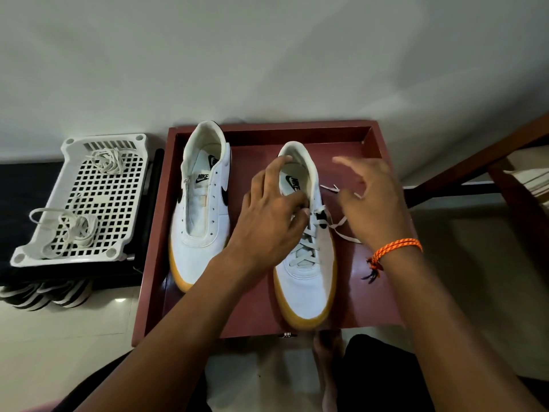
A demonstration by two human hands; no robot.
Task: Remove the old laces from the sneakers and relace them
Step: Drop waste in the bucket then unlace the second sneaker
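Resting on a dark red tray [371, 138], two white sneakers with gum-coloured soles lie side by side, toes toward the person. The left sneaker [205, 212] has bare eyelets and an open tongue, with no lace in it. The right sneaker [306, 281] carries a pale lace [307, 248] crossed through its lower eyelets, and the loose ends trail out to the right across the tray floor.

The left hand [267, 221] lies over the right sneaker's throat, its forefinger reaching up to the collar rim and its thumb and other fingers curled in at the upper eyelets; they seem to pinch the lace there, though the blur makes that uncertain. The right hand [371, 200] hovers just right of the same shoe, above the trailing lace ends, its fingers spread and loosely bent with nothing clearly held; motion blur softens the fingertips. An orange braided band [398, 249] circles that wrist.

To the left of the tray, a white perforated plastic basket [124, 233] sits upside down on a dark surface, with two bundles of loose white laces on top: one bundle [105, 159] near its far edge, the other bundle [71, 230] near its close edge. Pale tiled floor shows below.
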